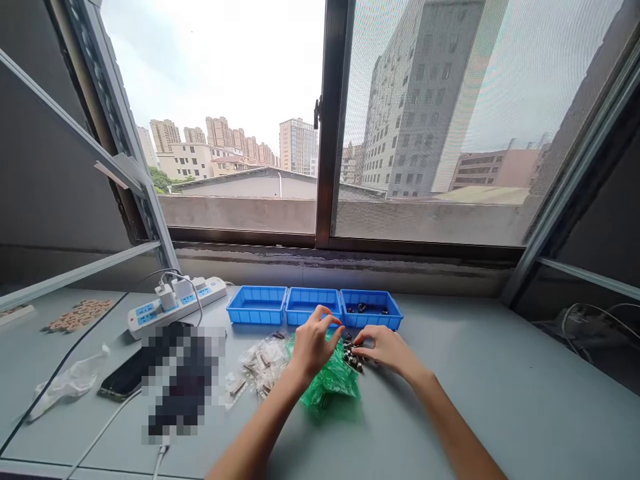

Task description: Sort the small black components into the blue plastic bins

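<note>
My left hand [315, 342] is raised over a green plastic bag [333, 385], its thumb and fingers curved with a gap between them and nothing visible in it. At the right edge of the bag lies a pile of small dark and silvery parts [353, 355]. The fingertips of my right hand [381, 348] are at this pile, pinched close together; whatever they hold is too small to make out. Behind the hands stand three blue trays in a row: the right tray [373, 320] holds several dark parts, while the middle tray [311, 319] and left tray [257, 319] show none.
Small clear packets [265, 363] lie left of the green bag. Farther left are a power strip [175, 307] with chargers, a dark phone [125, 377], a blurred dark device [185, 387], cables, crumpled clear plastic [73, 380] and brown pieces [80, 315]. A window rises behind the table.
</note>
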Demonstrator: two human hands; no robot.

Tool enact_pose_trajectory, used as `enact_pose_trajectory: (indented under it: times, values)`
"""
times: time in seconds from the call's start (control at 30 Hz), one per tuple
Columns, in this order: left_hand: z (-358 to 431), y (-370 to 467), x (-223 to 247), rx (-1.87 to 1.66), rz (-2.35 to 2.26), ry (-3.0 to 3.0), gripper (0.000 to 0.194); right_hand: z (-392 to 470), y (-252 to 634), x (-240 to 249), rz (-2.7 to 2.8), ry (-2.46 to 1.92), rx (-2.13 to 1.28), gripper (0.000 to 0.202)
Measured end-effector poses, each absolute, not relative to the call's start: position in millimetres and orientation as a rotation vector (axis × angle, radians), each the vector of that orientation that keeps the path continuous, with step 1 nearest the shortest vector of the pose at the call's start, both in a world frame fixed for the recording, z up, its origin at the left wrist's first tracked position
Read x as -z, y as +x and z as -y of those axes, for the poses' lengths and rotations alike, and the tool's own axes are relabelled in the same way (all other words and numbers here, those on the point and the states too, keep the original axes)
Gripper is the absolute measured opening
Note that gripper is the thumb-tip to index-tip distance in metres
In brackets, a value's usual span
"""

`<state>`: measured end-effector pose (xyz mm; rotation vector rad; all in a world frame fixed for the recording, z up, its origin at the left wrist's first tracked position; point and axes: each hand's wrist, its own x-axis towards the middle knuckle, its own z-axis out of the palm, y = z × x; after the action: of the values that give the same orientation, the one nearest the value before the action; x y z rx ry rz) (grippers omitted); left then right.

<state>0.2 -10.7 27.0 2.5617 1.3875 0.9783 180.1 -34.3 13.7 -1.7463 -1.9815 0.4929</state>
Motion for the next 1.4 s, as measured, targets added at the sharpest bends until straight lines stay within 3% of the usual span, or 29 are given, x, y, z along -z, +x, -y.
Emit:
enact_pose_trajectory:
  times: [1.0,1.4]
  values:
    - [10.2,-1.2,-29.7,-1.007,-1.350,2.483,0.017,33.4,171.9,-10.9,1.982,-1.585,-0.491,0.015]
    - [7.3,-3.5,-26.8,-0.878,-1.115,2.594,0.020,29.2,168.6,-18.3,1.551,-1.330,-0.775,0.021]
